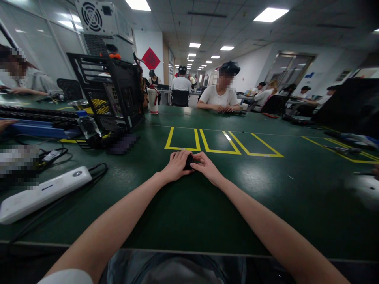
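Fingers (178, 155) of the left hand (175, 165) and right hand (207, 167) pinch a black object (188, 161). Yellow tape (223, 152) lies just beyond the fingers.

Small black compact object (188, 162): dark wherever it shows on my feed; I can't make out its material.
Outline: mostly hidden from me by fingers.
Hold: left hand (177, 162) around its left side, right hand (207, 167) gripping its right.
Green tabletop (186, 213): beneath it; I can't tell whether they touch.
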Motion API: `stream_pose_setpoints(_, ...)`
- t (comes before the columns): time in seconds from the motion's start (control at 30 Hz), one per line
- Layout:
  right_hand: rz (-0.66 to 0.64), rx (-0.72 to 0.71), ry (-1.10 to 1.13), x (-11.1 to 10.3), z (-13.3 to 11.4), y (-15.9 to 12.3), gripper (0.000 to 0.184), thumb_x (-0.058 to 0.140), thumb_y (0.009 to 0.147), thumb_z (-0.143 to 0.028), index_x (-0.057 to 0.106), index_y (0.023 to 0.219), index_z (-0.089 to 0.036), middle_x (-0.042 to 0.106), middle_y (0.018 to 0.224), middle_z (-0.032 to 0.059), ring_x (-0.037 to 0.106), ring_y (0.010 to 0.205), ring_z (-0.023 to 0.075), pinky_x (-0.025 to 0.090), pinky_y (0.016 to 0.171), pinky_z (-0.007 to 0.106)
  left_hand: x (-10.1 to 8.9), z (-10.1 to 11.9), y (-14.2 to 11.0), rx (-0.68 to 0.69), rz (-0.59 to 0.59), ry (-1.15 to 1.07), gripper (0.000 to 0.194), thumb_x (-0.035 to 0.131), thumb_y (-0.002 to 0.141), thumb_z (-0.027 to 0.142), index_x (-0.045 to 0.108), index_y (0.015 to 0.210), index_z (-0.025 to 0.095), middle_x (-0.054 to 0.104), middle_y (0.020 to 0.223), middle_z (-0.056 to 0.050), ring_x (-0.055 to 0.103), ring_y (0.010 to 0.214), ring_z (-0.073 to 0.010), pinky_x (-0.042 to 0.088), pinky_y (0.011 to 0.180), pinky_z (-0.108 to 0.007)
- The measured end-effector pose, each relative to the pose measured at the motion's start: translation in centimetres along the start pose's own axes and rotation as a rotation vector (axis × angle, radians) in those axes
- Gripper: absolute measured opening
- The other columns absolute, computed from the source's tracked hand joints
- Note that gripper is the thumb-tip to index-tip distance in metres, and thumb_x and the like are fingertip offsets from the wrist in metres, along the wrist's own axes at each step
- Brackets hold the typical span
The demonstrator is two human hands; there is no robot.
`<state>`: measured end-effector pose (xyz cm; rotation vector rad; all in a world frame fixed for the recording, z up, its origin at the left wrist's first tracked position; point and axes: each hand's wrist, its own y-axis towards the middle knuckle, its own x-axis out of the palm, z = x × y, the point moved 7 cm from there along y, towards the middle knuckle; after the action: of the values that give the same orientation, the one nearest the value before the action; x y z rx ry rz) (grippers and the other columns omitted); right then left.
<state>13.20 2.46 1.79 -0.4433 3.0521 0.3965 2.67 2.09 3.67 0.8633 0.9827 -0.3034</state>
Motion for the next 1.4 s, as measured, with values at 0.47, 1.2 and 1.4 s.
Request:
stream_pose_setpoints(0.47, 0.0, 0.043, 0.015, 0.0, 0.3, 0.3, 0.029, 0.063, 0.065, -0.026, 0.052, 0.091, -0.02, 0.055, 0.097, 0.0026, 0.054, 0.091, 0.0145, 0.042, 0.084, 0.034, 0.0, -0.2, 0.0, -0.008, 0.001, 0.016, 0.053, 0.057, 0.071, 0.033, 0.03, 0.115, 0.021, 0.043, 0.114, -0.008, 0.041, 0.105, -0.0257, 0.029, 0.089, -0.042)
stream_pose_setpoints(1.2, -0.014, -0.019, 0.043, 0.2, -0.1, 0.2, 0.029, 0.065, 0.064, -0.021, 0.049, 0.087, -0.021, 0.054, 0.096, 0.0001, 0.055, 0.089, 0.0132, 0.042, 0.084, 0.032, 0.1, -0.2, 0.0, -0.015, -0.003, -0.002, 0.053, 0.058, 0.071, 0.031, 0.03, 0.115, 0.021, 0.043, 0.114, -0.008, 0.041, 0.106, -0.0252, 0.028, 0.09, -0.042)
stream_pose_setpoints(1.4, 0.06, -0.023, 0.003, -0.2, -0.2, 0.2, 0.021, 0.062, 0.066, -0.028, 0.052, 0.083, -0.02, 0.056, 0.09, 0.0005, 0.055, 0.085, 0.0132, 0.043, 0.082, 0.033, 0.0, -0.1, 0.0, -0.003, -0.003, 0.01, 0.055, 0.057, 0.072, 0.034, 0.028, 0.116, 0.021, 0.042, 0.115, -0.009, 0.04, 0.108, -0.0255, 0.028, 0.09, -0.042)
